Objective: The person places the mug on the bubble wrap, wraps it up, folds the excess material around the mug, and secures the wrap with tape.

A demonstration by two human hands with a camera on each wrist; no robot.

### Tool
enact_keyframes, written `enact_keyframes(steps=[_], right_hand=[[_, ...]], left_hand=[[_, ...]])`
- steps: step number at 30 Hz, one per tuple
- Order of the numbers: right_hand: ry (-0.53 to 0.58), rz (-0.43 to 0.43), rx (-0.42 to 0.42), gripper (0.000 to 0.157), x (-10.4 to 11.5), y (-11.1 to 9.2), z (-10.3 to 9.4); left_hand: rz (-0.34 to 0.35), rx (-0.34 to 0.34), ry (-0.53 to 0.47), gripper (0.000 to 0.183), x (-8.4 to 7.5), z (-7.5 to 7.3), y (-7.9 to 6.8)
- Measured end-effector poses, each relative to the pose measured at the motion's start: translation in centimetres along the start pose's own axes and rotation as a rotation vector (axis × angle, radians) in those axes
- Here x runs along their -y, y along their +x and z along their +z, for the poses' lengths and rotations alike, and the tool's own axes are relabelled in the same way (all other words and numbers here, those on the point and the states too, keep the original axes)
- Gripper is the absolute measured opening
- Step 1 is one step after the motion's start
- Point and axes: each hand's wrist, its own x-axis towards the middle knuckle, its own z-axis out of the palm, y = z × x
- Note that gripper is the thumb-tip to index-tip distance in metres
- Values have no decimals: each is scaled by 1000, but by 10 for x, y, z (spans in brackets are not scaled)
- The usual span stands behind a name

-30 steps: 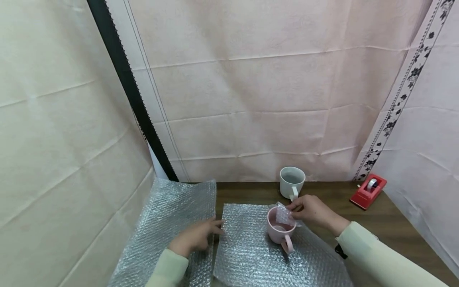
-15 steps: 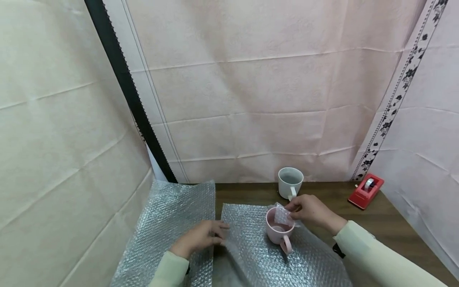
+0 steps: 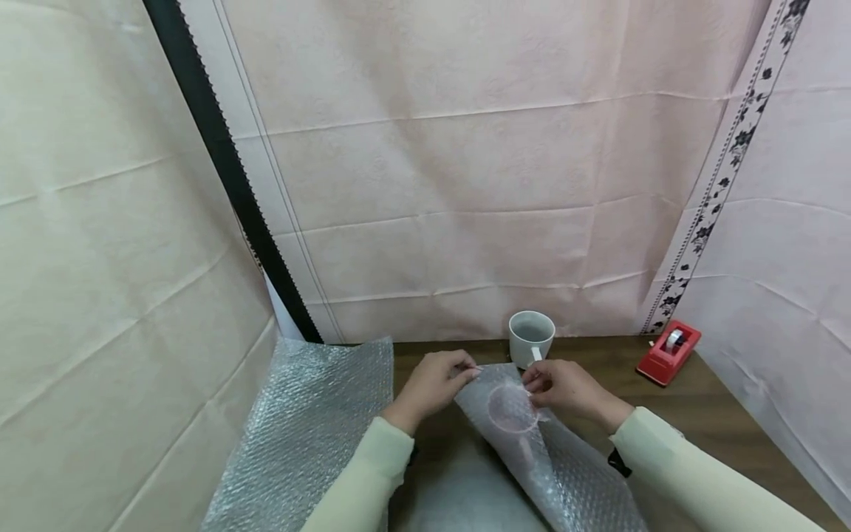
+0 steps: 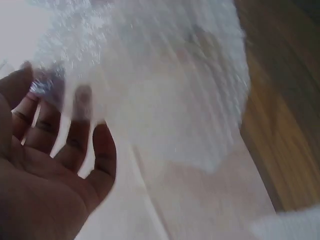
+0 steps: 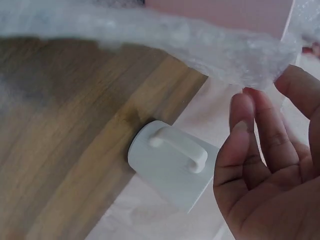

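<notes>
My left hand [image 3: 439, 384] pinches the corner of a clear bubble wrap sheet [image 3: 555, 473]. That part of the sheet is lifted and lies over the pink mug [image 3: 512, 410], whose round rim shows faintly through the plastic. At the mug's far right side my right hand [image 3: 565, 388] pinches another edge of the same wrap, folded at the rim. The right wrist view shows the pink mug's wall [image 5: 225, 17] above the held edge. Seen from the left wrist, the sheet [image 4: 165, 100] hangs from my thumb and fingers. The mug's handle is mostly veiled by the wrap.
A white mug [image 3: 530, 338] stands upright behind my right hand, near the cloth backdrop. A red tape dispenser [image 3: 668, 353] sits at the right on the wooden table [image 3: 612, 362]. To the left lies a second bubble wrap sheet [image 3: 319, 428].
My left hand has picked up the wrap's left edge and carried it up and to the right, over the pink mug. My right hand keeps its hold at the rim.
</notes>
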Motion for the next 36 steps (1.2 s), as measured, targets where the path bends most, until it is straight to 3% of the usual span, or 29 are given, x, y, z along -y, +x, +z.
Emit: enact_keyframes(steps=[7, 15, 20, 25, 28, 32, 36], right_hand=[[37, 58, -7, 37, -2, 2, 5], [101, -2, -1, 29, -5, 0, 6], [185, -51, 72, 23, -9, -2, 0], [316, 89, 87, 30, -5, -2, -5], [236, 118, 42, 29, 1, 0, -4], [16, 81, -20, 29, 7, 2, 0], [-15, 73, -41, 29, 9, 1, 2]], left_hand=[[-81, -28, 100, 13, -7, 32, 25], [-83, -14, 213, 14, -5, 56, 30], [-77, -9, 282, 18, -6, 60, 31], [-67, -11, 331, 23, -10, 62, 34], [-52, -20, 366, 24, -14, 63, 35], [-49, -26, 404, 24, -16, 65, 36], [-57, -21, 410, 18, -13, 66, 34]])
